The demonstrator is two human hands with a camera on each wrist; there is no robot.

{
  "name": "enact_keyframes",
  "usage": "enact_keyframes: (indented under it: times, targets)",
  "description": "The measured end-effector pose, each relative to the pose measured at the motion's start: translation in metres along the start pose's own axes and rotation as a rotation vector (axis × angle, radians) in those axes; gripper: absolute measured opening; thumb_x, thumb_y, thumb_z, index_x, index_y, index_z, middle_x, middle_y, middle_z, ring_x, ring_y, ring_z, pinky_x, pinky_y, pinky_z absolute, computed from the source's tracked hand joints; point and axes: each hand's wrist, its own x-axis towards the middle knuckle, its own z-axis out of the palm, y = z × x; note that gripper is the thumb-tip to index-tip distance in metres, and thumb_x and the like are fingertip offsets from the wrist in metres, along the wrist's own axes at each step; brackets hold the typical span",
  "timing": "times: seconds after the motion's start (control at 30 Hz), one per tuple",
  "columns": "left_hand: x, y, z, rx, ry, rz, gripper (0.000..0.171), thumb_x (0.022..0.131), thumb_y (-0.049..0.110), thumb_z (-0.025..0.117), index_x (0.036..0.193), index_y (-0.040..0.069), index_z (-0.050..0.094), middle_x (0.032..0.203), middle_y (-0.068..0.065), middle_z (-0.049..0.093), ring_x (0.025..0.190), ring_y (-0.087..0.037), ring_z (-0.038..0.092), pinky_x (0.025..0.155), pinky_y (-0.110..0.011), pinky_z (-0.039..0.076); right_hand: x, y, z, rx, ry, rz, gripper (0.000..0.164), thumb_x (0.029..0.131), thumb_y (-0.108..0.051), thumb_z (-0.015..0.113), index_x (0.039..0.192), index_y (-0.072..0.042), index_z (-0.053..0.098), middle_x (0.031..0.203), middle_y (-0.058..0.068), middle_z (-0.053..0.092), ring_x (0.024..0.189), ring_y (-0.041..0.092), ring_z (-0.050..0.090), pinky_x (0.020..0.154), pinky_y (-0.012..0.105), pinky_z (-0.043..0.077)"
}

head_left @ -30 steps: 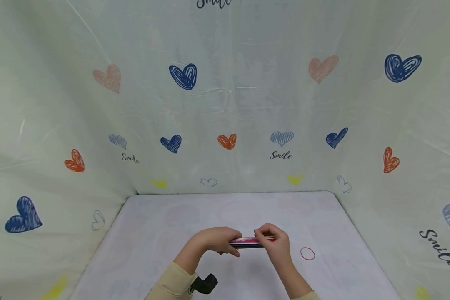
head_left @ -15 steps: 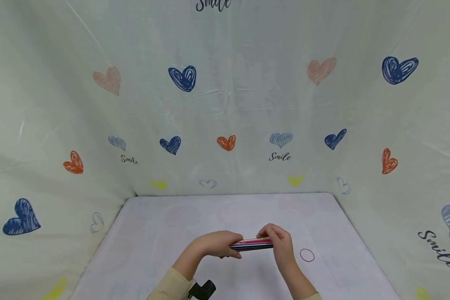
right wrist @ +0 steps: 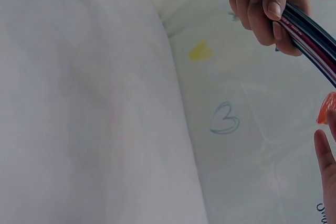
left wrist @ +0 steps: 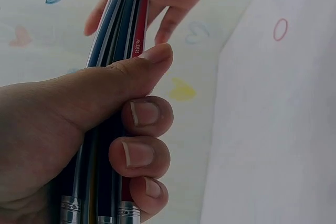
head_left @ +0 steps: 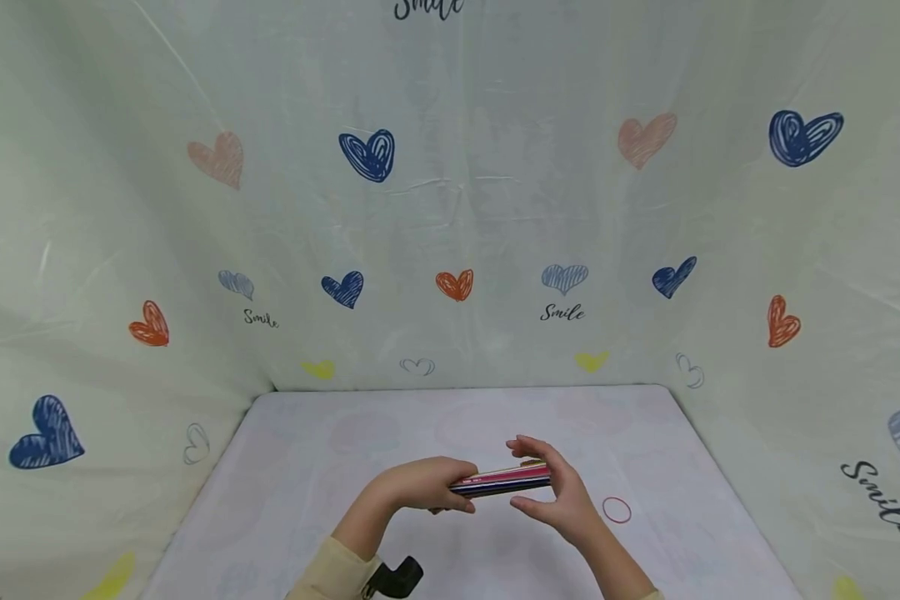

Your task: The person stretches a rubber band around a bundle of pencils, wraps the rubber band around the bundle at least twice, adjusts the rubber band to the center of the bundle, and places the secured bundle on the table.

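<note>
My left hand grips a bundle of pencils, mostly dark blue with some red. In the left wrist view its thumb and curled fingers wrap the pencils, and silver metal ends stick out below the fist. The bundle lies nearly level above the table, its right end slightly raised. Around that end my right hand is spread, thumb below and fingers above; whether it touches the pencils is unclear. A thin red ring, looking like a rubber band, lies on the table to the right of my right hand.
The white table has rounded far corners. Pale curtains printed with hearts and "Smile" close it in at the back and both sides. A black wrist mount juts from my left sleeve.
My right hand's fingertips were at the right end of the bundle; now they have spread apart around it. The left hand keeps its grip, and the bundle's right end has tilted up a little.
</note>
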Motion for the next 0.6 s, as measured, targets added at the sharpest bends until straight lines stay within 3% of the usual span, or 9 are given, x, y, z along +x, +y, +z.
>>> enact_keyframes:
  times: [0.17,0.4,0.6]
  targets:
    - [-0.0005,0.0035,0.0001,0.005,0.002,-0.004,0.014,0.09,0.017,0.072,0.091,0.014,0.058,0.064,0.007,0.05,0.048,-0.007,0.045,0.047,-0.022,0.041,0.0004,-0.0011,0.0045,-0.011,0.014,0.046,0.07,0.076,-0.004,0.083,0.136,-0.012,0.05,0.13,0.009,0.059,0.117,0.02,0.053,0.091,0.025,0.047]
    - [-0.0001,0.0072,0.0002,0.076,0.027,-0.05,0.016,0.088,0.021,0.074,0.088,0.016,0.059,0.064,0.008,0.051,0.047,-0.007,0.047,0.046,-0.023,0.042,-0.0012,-0.0013,0.01,-0.056,0.039,0.178,0.057,0.077,-0.018,0.083,0.128,-0.015,0.057,0.121,-0.001,0.065,0.113,0.019,0.057,0.092,0.026,0.045]
    - [0.0018,0.0082,-0.0003,0.147,0.04,-0.073,0.018,0.087,0.024,0.075,0.086,0.019,0.058,0.062,0.008,0.052,0.045,-0.007,0.048,0.045,-0.023,0.043,0.0006,0.0012,0.0101,-0.014,0.004,0.215,0.046,0.08,-0.017,0.081,0.122,-0.01,0.061,0.115,0.005,0.066,0.106,0.018,0.06,0.084,0.029,0.052]
